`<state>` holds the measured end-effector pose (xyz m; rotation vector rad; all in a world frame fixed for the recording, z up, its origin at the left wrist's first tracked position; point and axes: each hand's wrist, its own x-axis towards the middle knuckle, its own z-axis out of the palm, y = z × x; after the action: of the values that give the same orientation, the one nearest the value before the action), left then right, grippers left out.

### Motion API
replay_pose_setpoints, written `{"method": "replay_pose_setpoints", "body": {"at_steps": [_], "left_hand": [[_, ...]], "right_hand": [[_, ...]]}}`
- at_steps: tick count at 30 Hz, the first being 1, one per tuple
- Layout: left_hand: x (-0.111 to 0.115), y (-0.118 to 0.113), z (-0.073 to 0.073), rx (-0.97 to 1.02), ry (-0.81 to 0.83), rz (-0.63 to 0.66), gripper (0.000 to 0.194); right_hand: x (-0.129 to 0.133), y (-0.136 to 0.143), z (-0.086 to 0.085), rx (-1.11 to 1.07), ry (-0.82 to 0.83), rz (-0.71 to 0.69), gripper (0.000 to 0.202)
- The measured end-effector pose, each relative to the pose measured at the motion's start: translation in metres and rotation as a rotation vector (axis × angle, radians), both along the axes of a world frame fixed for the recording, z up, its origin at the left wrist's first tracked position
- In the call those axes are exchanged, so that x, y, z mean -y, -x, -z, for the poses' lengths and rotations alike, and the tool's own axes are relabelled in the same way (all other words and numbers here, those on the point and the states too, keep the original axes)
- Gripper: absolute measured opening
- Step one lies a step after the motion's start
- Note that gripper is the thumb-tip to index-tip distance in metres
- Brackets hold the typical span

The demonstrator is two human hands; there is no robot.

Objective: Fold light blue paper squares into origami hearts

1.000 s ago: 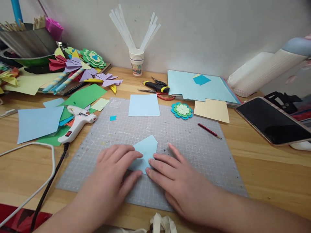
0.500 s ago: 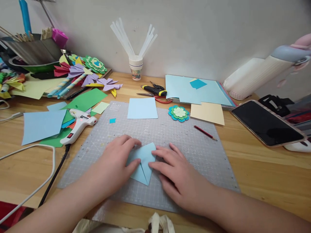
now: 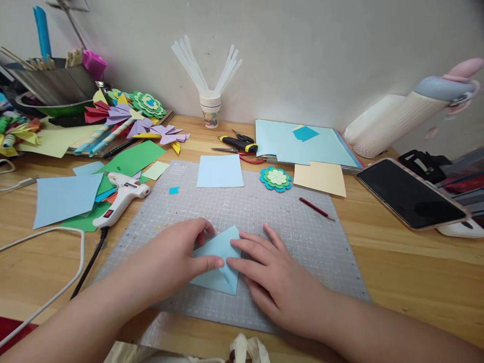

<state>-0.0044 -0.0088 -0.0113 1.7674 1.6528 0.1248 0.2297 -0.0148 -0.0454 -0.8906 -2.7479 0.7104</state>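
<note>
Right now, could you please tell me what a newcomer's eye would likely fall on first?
Probably the folded light-blue paper at the near part of the gray cutting mat, with the left hand and right hand touching it. Next might come the layered paper flower toward the mat's far edge, or the white glue gun at its left side.
</note>
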Motion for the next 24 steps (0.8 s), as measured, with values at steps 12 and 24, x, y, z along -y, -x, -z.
{"method": "replay_pose_setpoints", "body": {"at_steps": [12,24], "left_hand": [[0.012,-0.001,0.009,0.054,-0.219,0.223,0.008],[0.019,-0.055,0.005,0.804,0.036,-0.372,0.021]], "right_hand": [[-0.001,0.0,0.0,-0.139,0.065,0.034,0.041],[0.009,0.013,-0.004,-0.98,1.102,0.485,0.026]]}}
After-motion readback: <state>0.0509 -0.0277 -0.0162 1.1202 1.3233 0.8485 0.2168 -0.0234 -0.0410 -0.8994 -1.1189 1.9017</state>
